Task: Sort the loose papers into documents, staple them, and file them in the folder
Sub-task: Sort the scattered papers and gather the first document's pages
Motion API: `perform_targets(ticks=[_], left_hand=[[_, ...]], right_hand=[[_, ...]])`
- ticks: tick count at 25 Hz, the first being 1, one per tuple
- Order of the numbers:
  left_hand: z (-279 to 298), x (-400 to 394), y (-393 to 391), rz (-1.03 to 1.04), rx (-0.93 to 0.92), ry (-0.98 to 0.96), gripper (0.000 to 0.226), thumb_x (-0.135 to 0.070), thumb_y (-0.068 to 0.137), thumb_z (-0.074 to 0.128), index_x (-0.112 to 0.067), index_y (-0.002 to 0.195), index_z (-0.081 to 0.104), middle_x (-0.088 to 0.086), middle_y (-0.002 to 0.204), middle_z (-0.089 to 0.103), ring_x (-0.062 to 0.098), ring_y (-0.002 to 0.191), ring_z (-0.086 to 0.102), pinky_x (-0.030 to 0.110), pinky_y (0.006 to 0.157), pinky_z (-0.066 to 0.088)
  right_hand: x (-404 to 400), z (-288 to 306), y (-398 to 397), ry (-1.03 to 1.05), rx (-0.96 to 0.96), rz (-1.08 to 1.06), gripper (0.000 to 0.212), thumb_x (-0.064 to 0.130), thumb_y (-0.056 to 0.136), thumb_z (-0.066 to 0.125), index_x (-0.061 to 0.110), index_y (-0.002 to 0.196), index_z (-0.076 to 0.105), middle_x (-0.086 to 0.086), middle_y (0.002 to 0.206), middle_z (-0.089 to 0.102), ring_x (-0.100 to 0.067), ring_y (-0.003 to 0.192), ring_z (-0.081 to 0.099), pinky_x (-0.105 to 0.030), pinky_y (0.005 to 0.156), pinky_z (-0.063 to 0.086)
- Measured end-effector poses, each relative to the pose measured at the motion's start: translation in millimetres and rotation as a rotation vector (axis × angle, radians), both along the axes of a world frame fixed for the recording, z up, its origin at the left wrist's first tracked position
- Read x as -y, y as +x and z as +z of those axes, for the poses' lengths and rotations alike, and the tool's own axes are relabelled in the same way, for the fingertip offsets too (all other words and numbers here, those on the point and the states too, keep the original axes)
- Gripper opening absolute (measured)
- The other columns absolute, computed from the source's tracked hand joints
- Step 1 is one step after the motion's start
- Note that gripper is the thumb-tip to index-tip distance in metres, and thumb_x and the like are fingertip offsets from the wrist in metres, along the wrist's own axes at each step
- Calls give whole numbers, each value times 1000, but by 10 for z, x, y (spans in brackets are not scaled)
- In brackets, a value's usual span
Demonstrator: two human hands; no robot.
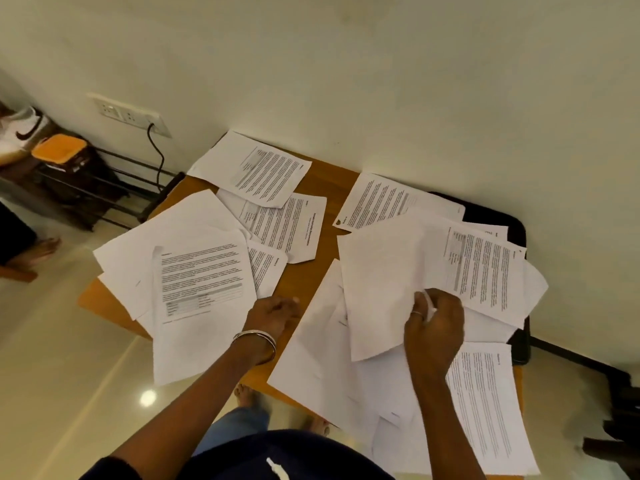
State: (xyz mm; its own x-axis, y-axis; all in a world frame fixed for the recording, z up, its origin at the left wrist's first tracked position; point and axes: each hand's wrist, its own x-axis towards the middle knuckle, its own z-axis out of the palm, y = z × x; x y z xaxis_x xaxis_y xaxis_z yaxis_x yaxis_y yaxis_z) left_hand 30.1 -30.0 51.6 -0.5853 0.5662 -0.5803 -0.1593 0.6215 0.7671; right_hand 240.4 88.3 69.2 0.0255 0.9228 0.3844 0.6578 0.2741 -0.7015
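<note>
Several loose white sheets lie scattered over a small wooden table (313,271). My right hand (434,325) pinches the lower edge of a blank-side-up sheet (381,282) that is lifted and curled above the right-hand pile. A printed page (485,271) lies under and to the right of it. My left hand (273,315) rests with relaxed fingers on the bare wood, touching the edge of a printed page with a table (201,289) on the left pile. More printed pages (256,171) lie at the far side. No stapler or folder shows.
The table stands against a cream wall (381,81). A socket strip (128,114) with a black cable is on the wall at left, above a low rack with an orange-lidded box (59,148). Another person's foot (38,252) is at far left. A dark object (620,427) stands at right.
</note>
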Motion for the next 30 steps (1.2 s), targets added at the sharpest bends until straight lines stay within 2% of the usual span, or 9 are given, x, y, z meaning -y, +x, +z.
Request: perform_targets(ticks=[2, 4, 6, 9, 13, 16, 19, 26, 30], left_hand=[[221, -170, 27, 55, 323, 158, 22, -37, 91, 54, -20, 97, 66, 3, 94, 72, 30, 92, 67, 45, 80, 55], [398, -312, -12, 35, 485, 233, 21, -38, 91, 53, -22, 102, 62, 1, 90, 71, 25, 84, 67, 42, 66, 57], [411, -349, -88, -11, 383, 277, 21, -25, 86, 64, -19, 106, 63, -1, 87, 70, 19, 76, 67, 30, 58, 55], [126, -238, -339, -77, 106, 156, 36, 3, 72, 73, -5, 107, 66, 12, 100, 69, 26, 88, 65, 32, 77, 52], [-264, -57, -685, -119, 75, -33, 51, 3, 66, 78, -1, 114, 62, 15, 110, 66, 33, 104, 60, 46, 94, 47], [-395, -23, -828, -151, 53, -103, 71, 3, 65, 79, -5, 128, 48, 11, 115, 60, 31, 108, 57, 48, 96, 47], [-469, -39, -933, -201, 103, -66, 74, 7, 69, 75, -10, 133, 42, 11, 113, 60, 29, 104, 58, 48, 95, 48], [-535, -127, -1144, -267, 137, 12, 16, -4, 83, 66, -7, 98, 65, 19, 99, 67, 38, 91, 64, 50, 71, 57], [-477, -137, -1104, -295, 172, 4, 18, -15, 84, 67, -9, 100, 64, 13, 97, 67, 32, 86, 66, 45, 66, 58]], right_hand=[[356, 152, -106, 282, 246, 258, 13, 13, 89, 57, 7, 98, 65, -12, 99, 66, -25, 94, 56, -33, 83, 40], [717, 167, -238, 336, 372, 539, 16, 18, 86, 64, 10, 99, 69, -11, 108, 66, -26, 101, 59, -39, 89, 44], [985, 162, -312, 232, 468, 764, 29, 35, 85, 65, 19, 109, 63, -4, 122, 61, -21, 112, 55, -38, 97, 44], [1139, 125, -390, -114, 379, 884, 50, 64, 85, 53, 35, 125, 51, 10, 138, 49, -7, 128, 39, -27, 111, 30], [1102, -287, -546, -350, 100, 445, 45, 62, 89, 50, 27, 116, 62, 8, 125, 56, -7, 119, 46, -37, 97, 41], [985, -581, -608, -640, 232, 90, 47, 42, 91, 58, 18, 130, 51, -7, 133, 50, -25, 123, 44, -45, 101, 39], [936, -739, -657, -871, 418, -17, 66, 45, 89, 60, 19, 143, 33, -10, 141, 40, -30, 128, 37, -47, 101, 34], [896, -898, -790, -914, 433, -262, 63, 58, 76, 69, 23, 124, 48, -3, 118, 55, -25, 117, 44, -44, 95, 27], [828, -884, -806, -1040, 269, -372, 40, 48, 74, 75, 23, 100, 59, 0, 102, 63, -24, 110, 51, -40, 88, 24]])
